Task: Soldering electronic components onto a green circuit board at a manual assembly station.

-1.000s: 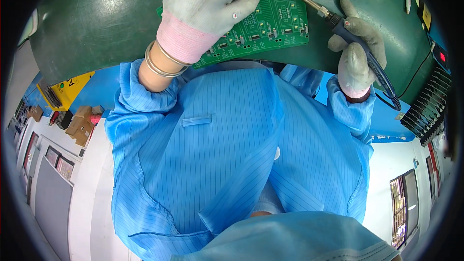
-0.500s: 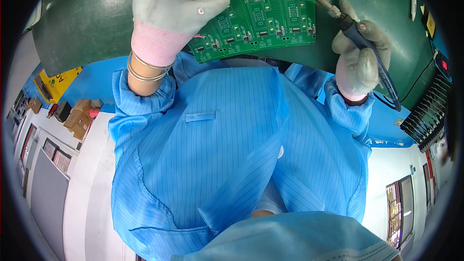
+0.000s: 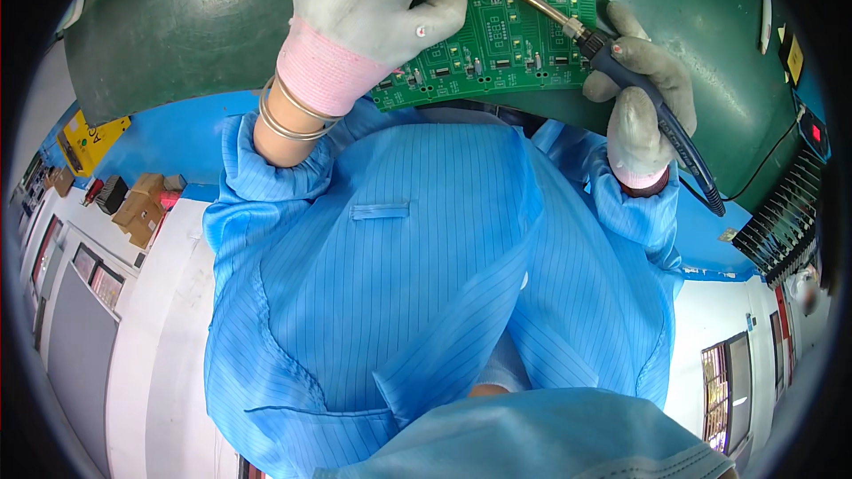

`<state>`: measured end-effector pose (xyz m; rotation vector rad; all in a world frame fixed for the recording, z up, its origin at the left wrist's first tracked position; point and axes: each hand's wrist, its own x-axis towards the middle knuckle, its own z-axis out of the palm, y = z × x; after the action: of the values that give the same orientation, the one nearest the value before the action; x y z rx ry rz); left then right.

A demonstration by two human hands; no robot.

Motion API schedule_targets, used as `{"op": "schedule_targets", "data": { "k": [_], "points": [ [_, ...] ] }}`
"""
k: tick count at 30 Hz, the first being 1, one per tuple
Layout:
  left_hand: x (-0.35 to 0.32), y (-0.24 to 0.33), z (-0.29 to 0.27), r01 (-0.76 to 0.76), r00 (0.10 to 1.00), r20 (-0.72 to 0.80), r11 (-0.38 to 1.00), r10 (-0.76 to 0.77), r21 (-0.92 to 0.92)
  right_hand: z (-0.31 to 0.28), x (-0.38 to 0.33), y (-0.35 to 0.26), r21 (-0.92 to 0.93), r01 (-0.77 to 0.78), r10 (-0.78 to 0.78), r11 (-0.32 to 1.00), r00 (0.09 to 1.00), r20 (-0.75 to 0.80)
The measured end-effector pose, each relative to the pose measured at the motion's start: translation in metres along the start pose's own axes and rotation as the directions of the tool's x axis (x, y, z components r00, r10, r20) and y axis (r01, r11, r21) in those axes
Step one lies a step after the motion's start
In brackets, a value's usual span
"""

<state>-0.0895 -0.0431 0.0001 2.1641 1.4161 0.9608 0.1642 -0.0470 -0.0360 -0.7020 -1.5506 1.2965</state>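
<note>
Green mat (image 3: 177, 27): hands hold circuit board (image 3: 515, 35) w/ soldering iron (image 3: 612, 62).

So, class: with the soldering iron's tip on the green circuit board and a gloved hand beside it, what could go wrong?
The soldering iron tip sits close to the left hand fingers: possible burn. The circuit board overhangs the green mat edge and might tip. The iron's cable could snag.

Green circuit board (image 3: 524, 27), grey gloves (image 3: 382, 0), striped blue smock (image 3: 399, 284), dark-green mat (image 3: 195, 27)
</note>
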Motion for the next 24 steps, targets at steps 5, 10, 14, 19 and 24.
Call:
{"op": "schedule_targets", "data": {
  "k": [5,10,14,19,24],
  "points": [
    [-0.001,0.001,0.0,0.011,0.999,-0.046,1.0,-0.012,-0.013,-0.001,-0.002,-0.002,-0.04,-0.072,0.072,0.997,0.997,-0.002],
    [-0.001,-0.001,0.0,-0.006,1.0,-0.01,0.999,0.006,0.038,-0.001,-0.005,-0.004,-0.036,-0.125,0.125,0.991,0.992,-0.01],
    [-0.003,-0.005,0.005,-0.035,0.999,-0.015,0.998,0.036,0.057,-0.001,-0.007,-0.005,-0.027,-0.139,0.138,0.99,0.99,-0.022],
    [-0.003,-0.001,0.003,-0.023,0.999,0.05,0.993,0.018,0.117,-0.002,-0.009,-0.003,-0.014,-0.156,0.156,0.988,0.988,-0.019],
    [-0.009,0.004,-0.008,-0.034,0.998,0.061,0.986,0.024,0.164,-0.001,-0.01,0.0,0.016,-0.093,0.094,0.996,0.994,-0.047]
  ]
}}
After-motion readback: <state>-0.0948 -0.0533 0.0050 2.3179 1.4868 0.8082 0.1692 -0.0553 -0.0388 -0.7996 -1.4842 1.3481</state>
